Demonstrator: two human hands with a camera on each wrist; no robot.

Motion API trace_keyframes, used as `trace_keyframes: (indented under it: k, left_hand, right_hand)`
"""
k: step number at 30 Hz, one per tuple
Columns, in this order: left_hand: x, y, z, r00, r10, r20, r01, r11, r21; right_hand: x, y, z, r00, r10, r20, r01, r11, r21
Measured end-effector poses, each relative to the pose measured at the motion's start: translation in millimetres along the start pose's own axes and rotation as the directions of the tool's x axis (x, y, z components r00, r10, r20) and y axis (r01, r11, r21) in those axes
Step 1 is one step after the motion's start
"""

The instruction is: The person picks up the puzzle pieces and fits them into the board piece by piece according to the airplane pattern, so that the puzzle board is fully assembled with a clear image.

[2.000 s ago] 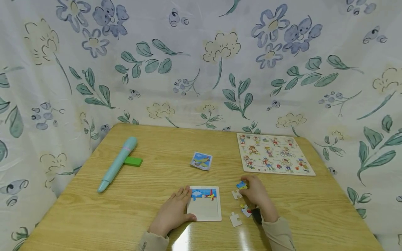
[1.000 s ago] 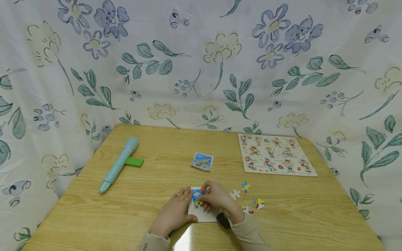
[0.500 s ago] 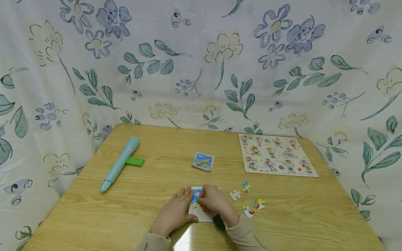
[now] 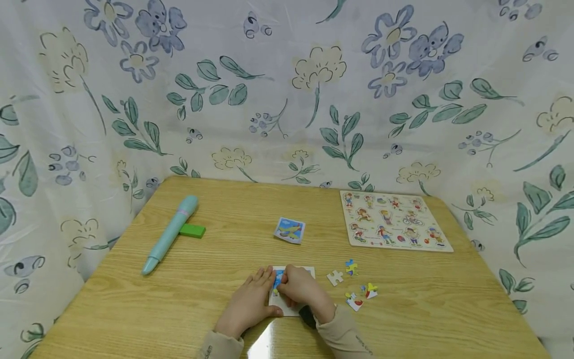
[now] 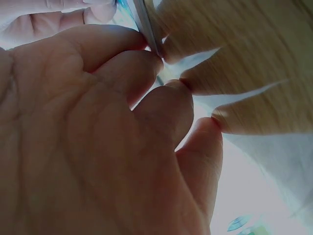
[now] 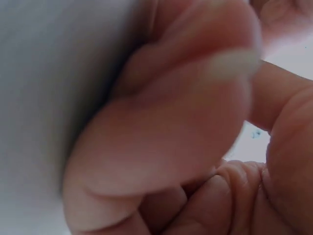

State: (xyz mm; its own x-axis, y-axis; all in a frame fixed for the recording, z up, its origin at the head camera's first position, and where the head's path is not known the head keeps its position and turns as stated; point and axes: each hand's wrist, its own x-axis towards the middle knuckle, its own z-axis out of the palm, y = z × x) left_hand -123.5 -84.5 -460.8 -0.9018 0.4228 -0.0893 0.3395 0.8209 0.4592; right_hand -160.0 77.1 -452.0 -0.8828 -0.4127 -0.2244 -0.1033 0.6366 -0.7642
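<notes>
A square wooden puzzle board (image 4: 291, 312) lies near the table's front, blue picture pieces along its upper left. My left hand (image 4: 250, 303) rests along the board's left edge, fingers extended and thumb at the lower left corner. In the left wrist view the fingertips sit by the board's edge (image 5: 142, 22). Bent over the board, my right hand (image 4: 305, 288) has its thumb and index finger on a blue and yellow puzzle piece (image 4: 276, 291), which it partly covers. The right wrist view shows curled fingers (image 6: 161, 132) close above the pale board, the piece hidden.
Several loose puzzle pieces lie right of the board, among them a plain one (image 4: 335, 277) and a red and white one (image 4: 355, 303). Behind are an airplane picture card (image 4: 289, 230), a figure puzzle board (image 4: 396, 222), a teal pen-shaped object (image 4: 170, 234) and a green block (image 4: 193, 230).
My right hand has carried a piece from the loose pile onto the board's left side, then shifted slightly left and curled lower over it. The left hand has stayed at the board's edge.
</notes>
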Motion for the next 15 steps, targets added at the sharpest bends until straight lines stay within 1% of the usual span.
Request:
trace_keyframes:
  k: [4,8,10,13,15]
  left_hand:
    - [0.1,0.4,-0.1,1.0,0.002,-0.001,-0.001,1.0,0.018]
    - [0.3,1.5,0.4,1.0,-0.004,0.001,0.004,1.0,0.023]
    - [0.5,1.6,1.1,1.0,-0.007,0.0,0.007,1.0,0.022]
    - [0.7,1.1,1.5,1.0,-0.01,-0.006,0.01,1.0,0.018]
    - [0.5,0.4,1.5,1.0,-0.01,-0.008,0.01,1.0,0.02]
  right_hand:
    - [-0.9,2.1,-2.7,1.0,-0.002,0.012,0.002,0.998,0.057]
    - [-3.2,9.6,-17.4,0.999,-0.017,0.027,0.013,0.99,0.143]
    - [-4.7,15.8,-29.7,1.0,-0.026,0.011,0.024,0.986,0.166]
    - [-8.9,29.1,-51.7,0.999,-0.032,-0.04,0.038,0.984,0.172]
    - [-12.9,40.5,-67.3,0.996,-0.048,-0.081,0.06,0.987,0.146]
